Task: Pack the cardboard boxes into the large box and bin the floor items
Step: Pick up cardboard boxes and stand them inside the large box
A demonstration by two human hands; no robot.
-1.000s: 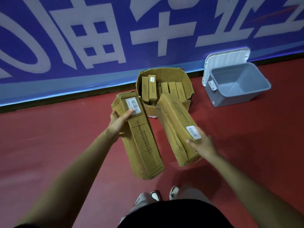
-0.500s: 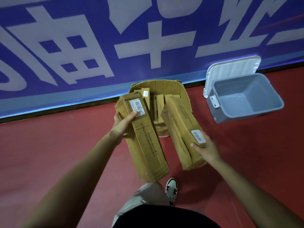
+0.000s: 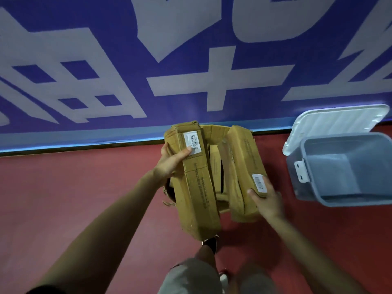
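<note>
Left hand (image 3: 171,164) grips left box (image 3: 197,187), right hand (image 3: 266,200) grips right box (image 3: 244,162), both over big box (image 3: 214,130). Small boxes (image 3: 214,164) inside. Bin (image 3: 339,136) job looks left.

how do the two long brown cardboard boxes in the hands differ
The left hand grips its long brown cardboard box at the far end, thumb on the white barcode label. The right hand holds the other long cardboard box at the near end, where its label sits. Both boxes are creased and slant over the large open carton.

Brown boxes (image 3: 197,183), grey bin (image 3: 343,166), red floor (image 3: 63,187), blue-white wall (image 3: 127,60).
</note>
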